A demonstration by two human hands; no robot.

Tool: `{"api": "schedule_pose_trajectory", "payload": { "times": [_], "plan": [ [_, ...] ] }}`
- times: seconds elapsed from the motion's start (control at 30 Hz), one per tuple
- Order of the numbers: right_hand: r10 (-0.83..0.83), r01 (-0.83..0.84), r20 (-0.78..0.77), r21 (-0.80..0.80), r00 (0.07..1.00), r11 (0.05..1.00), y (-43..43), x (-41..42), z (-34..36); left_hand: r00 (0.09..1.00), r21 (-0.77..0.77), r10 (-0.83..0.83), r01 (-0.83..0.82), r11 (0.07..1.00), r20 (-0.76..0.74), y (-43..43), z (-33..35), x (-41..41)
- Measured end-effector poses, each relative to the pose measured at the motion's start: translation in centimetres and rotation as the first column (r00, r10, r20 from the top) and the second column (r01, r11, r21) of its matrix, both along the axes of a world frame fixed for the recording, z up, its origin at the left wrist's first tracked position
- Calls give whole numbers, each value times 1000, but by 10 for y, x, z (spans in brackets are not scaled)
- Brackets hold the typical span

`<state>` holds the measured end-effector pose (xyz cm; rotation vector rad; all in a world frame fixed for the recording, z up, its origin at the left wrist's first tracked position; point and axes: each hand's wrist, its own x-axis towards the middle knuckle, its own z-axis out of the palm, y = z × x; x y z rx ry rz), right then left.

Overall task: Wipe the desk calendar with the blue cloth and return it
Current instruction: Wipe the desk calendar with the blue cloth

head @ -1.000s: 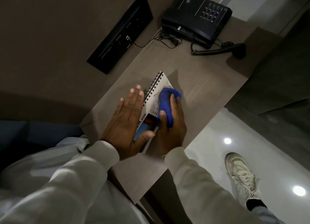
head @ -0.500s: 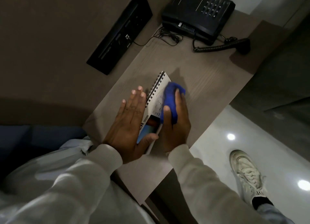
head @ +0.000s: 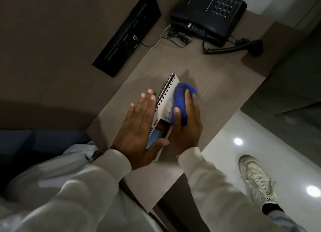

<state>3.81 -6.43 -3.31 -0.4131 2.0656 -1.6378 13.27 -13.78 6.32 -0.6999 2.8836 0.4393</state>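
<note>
A white desk calendar [head: 168,96] with a black spiral binding lies flat on the brown desk [head: 217,85]. My left hand [head: 139,127] rests flat on its left edge, fingers spread, thumb across the coloured picture at its near end. My right hand [head: 187,125] grips a bunched blue cloth [head: 180,103] and presses it on the calendar's right side, near the far end. Both hands hide much of the page.
A black telephone [head: 208,12] with a coiled cord [head: 227,49] sits at the desk's far end. A black socket panel [head: 128,31] is set in the wall on the left. The desk's right edge drops to a glossy floor, where my shoe [head: 255,177] stands.
My right hand has slid the blue cloth along the calendar toward its far end. My left hand has kept holding the calendar down in the same place.
</note>
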Motion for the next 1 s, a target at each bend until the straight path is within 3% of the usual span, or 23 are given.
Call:
{"api": "schedule_pose_trajectory", "payload": {
  "times": [0.1, 0.2, 0.3, 0.43, 0.6, 0.8, 1.0],
  "plan": [
    [114, -113, 39, -13, 993, 993, 22, 20, -1, 1000, -2, -4, 4, 1000, -8, 0, -1, 1],
    [169, -173, -110, -28, 979, 985, 32, 35, 12, 1000, 1, -6, 6, 1000, -23, -2, -4, 2],
    [111, -117, -54, -121, 992, 986, 13, 15, 25, 999, 9, -20, 20, 1000, -38, -4, -6, 4],
    [-35, 24, -193, -57, 981, 998, -15, -19, 23, 999, 28, -1, 2, 1000, -44, -3, -7, 2],
    [-16, 19, -42, 79, 999, 997, -4, -9, 9, 1000, 16, 20, -20, 1000, -12, -1, -2, 0],
    [65, -78, 257, 44, 964, 996, 22, 12, 25, 1000, -14, 5, -5, 1000, -2, -3, -1, 3],
    [399, -451, 365, 67, 841, 890, 71, -20, 50, 999, -59, 17, -15, 998, 31, -1, -1, 5]
  ]
}}
